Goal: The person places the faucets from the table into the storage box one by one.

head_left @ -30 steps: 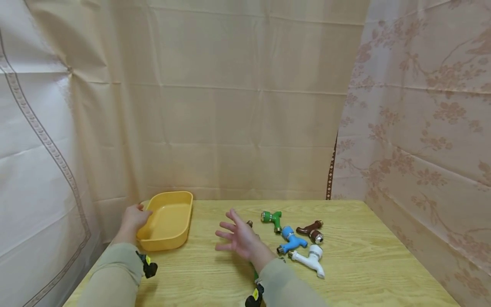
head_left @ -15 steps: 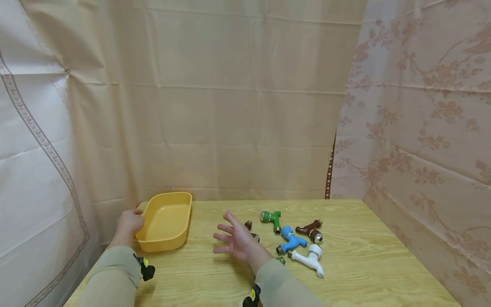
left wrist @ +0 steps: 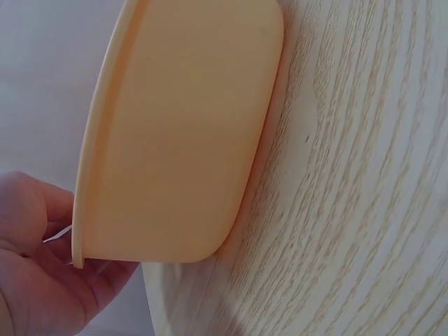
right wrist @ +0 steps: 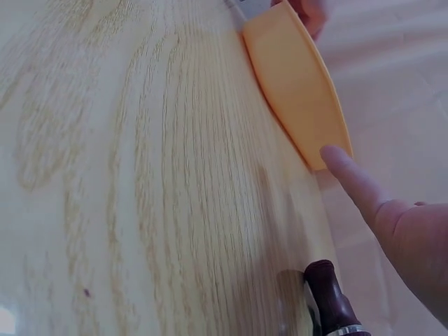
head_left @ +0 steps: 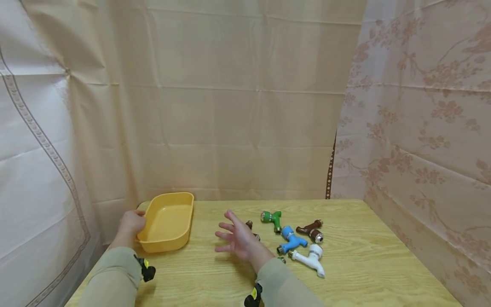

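My left hand (head_left: pixel 132 222) grips the left rim of a yellow plastic basin (head_left: pixel 165 246), which stands at the far left of the table. In the left wrist view the thumb and fingers of the left hand (left wrist: pixel 42 259) bend around the rim of the basin (left wrist: pixel 175 140). My right hand (head_left: pixel 241 241) hovers over the middle of the table, fingers spread and holding nothing. Just behind it a dark brown tap (head_left: pixel 249 224) is partly hidden; the right wrist view shows this brown tap (right wrist: pixel 332 301) below the thumb. Another green tap (head_left: pixel 282 259) is mostly covered by the right forearm.
Right of my right hand lie a green tap (head_left: pixel 274 219), a blue tap (head_left: pixel 293 241), a white tap (head_left: pixel 310 261) and a brown tap (head_left: pixel 307 229). A beige curtain (head_left: pixel 245 106) hangs behind the wooden table (head_left: pixel 364 256), with a flowered one (head_left: pixel 429 128) at the right.
My left hand has drawn back slightly, its thumb and fingers moving from over the basin's inside to its rim. The right hand has barely moved, and the taps lie unchanged.
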`<state>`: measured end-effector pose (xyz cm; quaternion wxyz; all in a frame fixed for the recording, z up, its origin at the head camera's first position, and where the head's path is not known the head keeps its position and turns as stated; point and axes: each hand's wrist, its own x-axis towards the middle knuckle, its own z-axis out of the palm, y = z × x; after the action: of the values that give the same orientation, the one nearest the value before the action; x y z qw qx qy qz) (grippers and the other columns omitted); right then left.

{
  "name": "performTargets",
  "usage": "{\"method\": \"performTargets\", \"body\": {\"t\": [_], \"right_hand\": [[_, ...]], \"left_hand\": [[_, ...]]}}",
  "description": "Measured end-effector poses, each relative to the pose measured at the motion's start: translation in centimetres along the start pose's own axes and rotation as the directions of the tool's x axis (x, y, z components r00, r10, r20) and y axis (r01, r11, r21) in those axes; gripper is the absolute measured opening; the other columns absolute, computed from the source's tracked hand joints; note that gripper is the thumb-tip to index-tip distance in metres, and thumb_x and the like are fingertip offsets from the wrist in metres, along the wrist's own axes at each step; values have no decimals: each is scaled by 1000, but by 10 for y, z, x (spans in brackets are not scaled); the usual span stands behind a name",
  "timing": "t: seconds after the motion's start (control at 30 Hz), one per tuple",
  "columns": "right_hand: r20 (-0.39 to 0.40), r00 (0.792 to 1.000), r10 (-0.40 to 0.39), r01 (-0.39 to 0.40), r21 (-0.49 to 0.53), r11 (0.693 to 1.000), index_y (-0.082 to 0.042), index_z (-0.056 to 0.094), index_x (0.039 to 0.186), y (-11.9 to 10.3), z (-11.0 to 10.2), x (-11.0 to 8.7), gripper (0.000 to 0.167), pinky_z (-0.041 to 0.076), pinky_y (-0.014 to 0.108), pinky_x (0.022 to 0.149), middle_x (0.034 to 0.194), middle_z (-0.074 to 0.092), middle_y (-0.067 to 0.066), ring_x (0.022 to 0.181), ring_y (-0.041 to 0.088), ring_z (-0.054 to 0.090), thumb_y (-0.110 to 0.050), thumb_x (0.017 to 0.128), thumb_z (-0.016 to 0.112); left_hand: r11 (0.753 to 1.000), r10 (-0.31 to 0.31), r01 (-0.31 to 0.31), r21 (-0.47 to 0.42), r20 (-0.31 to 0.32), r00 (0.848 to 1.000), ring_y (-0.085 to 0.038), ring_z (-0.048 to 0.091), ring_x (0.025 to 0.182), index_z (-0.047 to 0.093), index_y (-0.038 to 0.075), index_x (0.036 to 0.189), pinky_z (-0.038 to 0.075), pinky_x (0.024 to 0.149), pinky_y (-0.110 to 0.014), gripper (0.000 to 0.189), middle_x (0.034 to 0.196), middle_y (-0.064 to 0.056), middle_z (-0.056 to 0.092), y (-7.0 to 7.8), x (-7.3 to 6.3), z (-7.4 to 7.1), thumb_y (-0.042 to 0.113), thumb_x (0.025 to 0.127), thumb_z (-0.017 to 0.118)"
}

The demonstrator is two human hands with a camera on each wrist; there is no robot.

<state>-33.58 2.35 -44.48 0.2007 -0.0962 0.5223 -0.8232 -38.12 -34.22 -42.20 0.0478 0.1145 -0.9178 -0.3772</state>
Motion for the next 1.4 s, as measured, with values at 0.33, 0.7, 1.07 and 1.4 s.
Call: {"method": "performTargets", "body": {"t": [0.33, 0.7, 1.07, 1.4], "right_hand": [[8, 1000, -5, 6, -69, 998, -12, 17, 163, -7, -3, 0, 93, 46, 70, 98, 163, 23, 25, 145, 49, 28, -64, 96, 55], [22, 1000, -17, 20, -150, 989, -14, 10, 164, -20, -13, -8, 89, 44, 67, 103, 164, 20, 22, 146, 46, 28, -60, 100, 51], [25, 998, -63, 67, -211, 975, -13, 12, 164, -30, -24, -14, 87, 48, 66, 99, 164, 20, 24, 144, 46, 31, -58, 101, 51], [45, 997, -65, 74, -260, 963, -14, 13, 164, -40, -31, -24, 85, 48, 64, 101, 164, 22, 20, 146, 45, 30, -59, 102, 49]], "left_hand": [[998, 69, -69, 9, 53, 996, -42, 56, 102, 52, -17, 132, 55, 83, -44, 48, 129, -37, 55, 5, 0, 6, 5, 89, 46], [984, 175, -172, -42, 90, 980, -32, 63, 85, 51, -23, 124, 55, 62, -29, 42, 114, -36, 60, 23, -9, 11, -1, 88, 50], [986, 148, -129, -101, 211, 966, -31, 64, 93, 46, -20, 130, 61, 69, -38, 41, 118, -33, 58, 22, -9, 25, 0, 95, 52], [975, 137, -83, -206, 265, 955, -33, 60, 99, 44, -16, 130, 62, 73, -41, 40, 119, -29, 54, 29, -18, 34, 0, 95, 55]]}}
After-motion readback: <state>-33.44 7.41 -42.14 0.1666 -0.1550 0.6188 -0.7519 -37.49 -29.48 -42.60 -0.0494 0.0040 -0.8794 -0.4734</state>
